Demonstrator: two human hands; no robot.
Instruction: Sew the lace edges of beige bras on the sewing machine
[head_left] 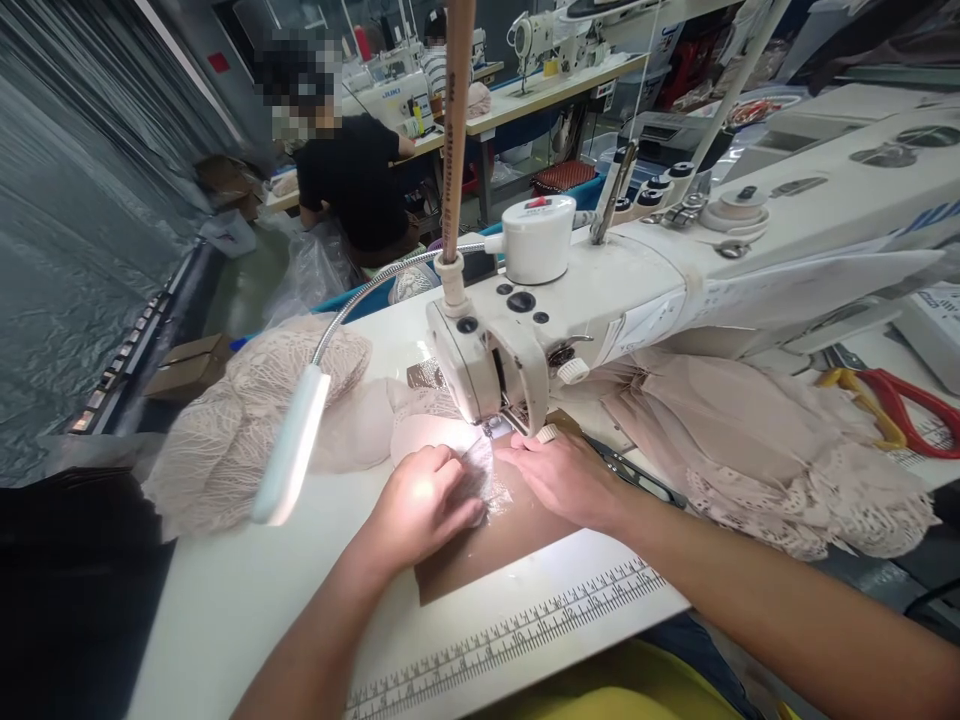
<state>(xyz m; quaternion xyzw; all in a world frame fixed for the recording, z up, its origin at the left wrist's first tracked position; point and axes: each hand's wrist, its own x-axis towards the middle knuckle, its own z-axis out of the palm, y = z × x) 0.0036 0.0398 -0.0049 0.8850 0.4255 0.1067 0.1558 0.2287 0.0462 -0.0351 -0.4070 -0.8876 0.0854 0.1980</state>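
Observation:
A white sewing machine point(675, 260) stands on the white table point(247, 590). Its needle end sits over a small piece of pale lace fabric point(480, 470) lying on a brown mat point(487, 545). My left hand point(424, 505) rests on the lace with its fingers curled, pressing it down just left of the presser foot. To the right of the foot lies my right hand point(562, 475), fingers stretched flat on the fabric and mat. A gooseneck lamp point(292, 445) shines on my left hand.
A heap of beige lace pieces point(247, 420) lies at the table's left, another heap point(765, 450) under the machine arm at right. Red and yellow scissors point(896, 405) lie far right. A ruler strip point(525, 630) runs along the front edge. Another person point(349, 170) sits at a machine behind.

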